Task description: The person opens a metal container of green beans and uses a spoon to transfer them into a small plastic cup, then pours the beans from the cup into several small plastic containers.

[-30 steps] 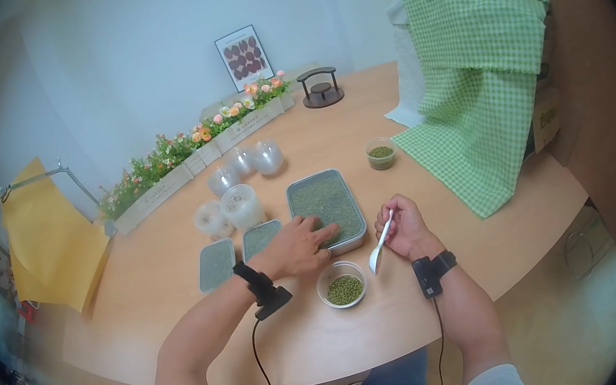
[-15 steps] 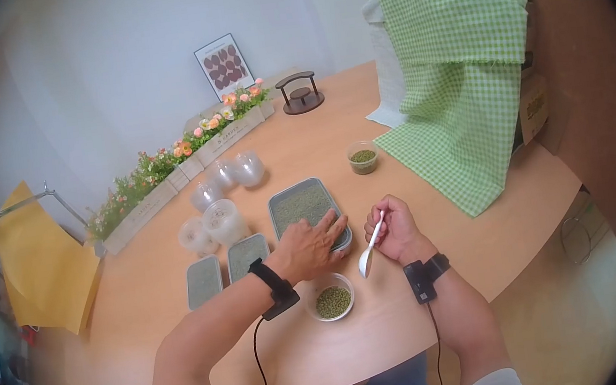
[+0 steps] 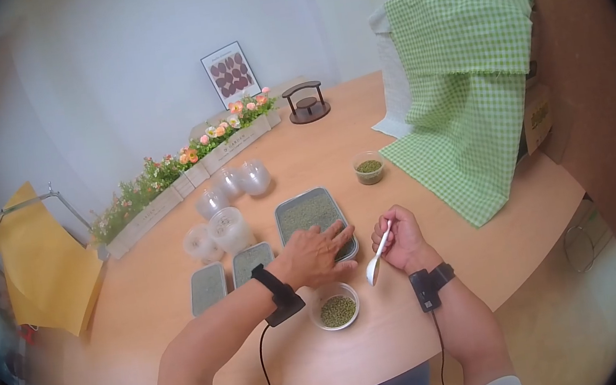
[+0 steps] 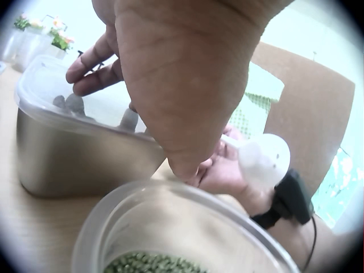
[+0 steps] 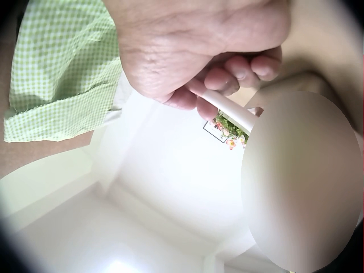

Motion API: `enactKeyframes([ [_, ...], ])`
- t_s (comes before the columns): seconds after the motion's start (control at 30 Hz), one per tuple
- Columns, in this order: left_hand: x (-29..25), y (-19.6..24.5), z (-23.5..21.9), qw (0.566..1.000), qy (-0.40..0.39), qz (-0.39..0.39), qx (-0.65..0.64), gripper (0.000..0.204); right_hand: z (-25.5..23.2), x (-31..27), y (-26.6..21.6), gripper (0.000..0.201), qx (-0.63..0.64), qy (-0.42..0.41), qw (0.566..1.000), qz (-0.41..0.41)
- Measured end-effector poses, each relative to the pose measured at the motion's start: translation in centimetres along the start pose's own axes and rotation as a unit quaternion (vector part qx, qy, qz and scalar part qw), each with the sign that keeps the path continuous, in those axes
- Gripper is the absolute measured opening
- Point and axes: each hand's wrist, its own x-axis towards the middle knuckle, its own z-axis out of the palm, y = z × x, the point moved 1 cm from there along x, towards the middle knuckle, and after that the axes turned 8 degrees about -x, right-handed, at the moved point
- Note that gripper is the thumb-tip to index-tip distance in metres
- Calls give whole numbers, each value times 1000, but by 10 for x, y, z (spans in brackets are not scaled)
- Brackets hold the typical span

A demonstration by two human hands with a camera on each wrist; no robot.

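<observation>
My left hand [image 3: 316, 257] lies across the near part of a large metal container [image 4: 74, 156] with a pale translucent lid [image 4: 42, 85]. Its fingers are spread and fairly straight, fingertips right at the top. Just nearer to me stands a clear round tub [image 3: 339, 327] with green mung beans [image 3: 338, 311] in the bottom. To the right, my right hand [image 3: 405, 242] grips a white spoon [image 3: 379, 255] by its handle. The spoon's bowl [image 5: 304, 182] points down toward the near left, and a few dark specks show on it in the left wrist view.
Two smaller lidded containers [image 3: 208, 289] stand left of the large one. Several clear jars and tubs [image 3: 230, 231] are behind them. A second tub of green contents [image 3: 369, 168] sits beside a green checked cloth [image 3: 460, 112]. Flower planters [image 3: 233, 144] line the back edge.
My left hand has shifted right over the large container, its fingers spreading from a more bent pose. The right hand still grips the spoon. The head view has shifted slightly.
</observation>
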Motion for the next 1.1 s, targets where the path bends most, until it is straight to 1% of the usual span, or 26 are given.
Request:
enactKeyframes([
  [0.03, 3, -6, -4, 1000, 1, -1, 0, 70, 0, 1, -1, 35, -1, -1, 1000, 0],
  [0.1, 12, -23, -7, 991, 45, -67, -103, 68, -3, 2, 0, 36, -5, 17, 1000, 4],
  [0.13, 17, -36, -1, 991, 44, -66, -104, 68, -3, 1, 0, 36, -5, 19, 1000, 4],
  [0.2, 33, -69, 19, 993, 104, -57, -30, 65, -1, 1, -2, 35, 8, 9, 1000, 7],
  [0.27, 55, -95, 33, 992, 103, -48, -52, 62, 0, 1, 0, 35, 4, 7, 1000, 5],
  [0.33, 76, -110, 36, 976, 158, -74, -131, 58, -1, 1, 2, 35, 3, 7, 1000, 1],
  [0.37, 83, -113, 33, 976, 157, -70, -131, 58, -1, 1, 2, 35, 2, 10, 1000, 5],
  [0.43, 96, -120, 32, 952, 66, -197, -224, 49, 0, 1, 2, 35, 2, 15, 1000, 8],
  [0.47, 101, -123, 35, 952, 63, -195, -225, 49, 2, 0, 0, 35, 0, 18, 1000, 5],
  [0.53, 108, -130, 43, 943, 111, -221, -223, 40, 3, -2, 0, 35, 6, 25, 1000, 3],
  [0.57, 112, -137, 49, 944, 107, -220, -223, 40, 3, -3, -2, 35, 11, 16, 1000, -2],
  [0.63, 121, -151, 62, 899, 132, -221, -354, 34, 4, -4, -6, 35, 17, 12, 1000, -6],
  [0.67, 125, -154, 63, 899, 129, -219, -356, 34, 6, -6, -7, 35, 21, 5, 1000, -9],
  [0.73, 130, -161, 68, 876, 138, -235, -398, 31, 8, -8, -7, 35, 28, 1, 1000, -10],
  [0.77, 131, -163, 71, 876, 134, -236, -399, 31, 9, -9, -7, 35, 29, -2, 1000, -11],
  [0.83, 134, -168, 71, 867, 94, -272, -407, 37, 10, -8, -9, 34, 27, -9, 1000, -14],
  [0.87, 133, -167, 69, 867, 94, -272, -407, 37, 10, -9, -9, 35, 36, -2, 999, -11],
  [0.93, 131, -163, 62, 865, 58, -283, -410, 43, 9, -9, -11, 35, 41, 3, 999, -9],
  [0.97, 132, -164, 63, 865, 59, -283, -410, 43, 8, -8, -11, 35, 38, 7, 999, -10],
  [1.03, 130, -167, 67, 879, 89, -283, -373, 52, 6, -5, -7, 35, 32, 9, 999, -5],
  [1.07, 125, -162, 59, 876, 91, -286, -377, 52, 5, -3, -6, 35, 20, 14, 1000, -5],
  [1.1, 115, -152, 44, 891, 113, -288, -333, 55, 3, -3, -4, 35, 9, 21, 1000, -3],
])
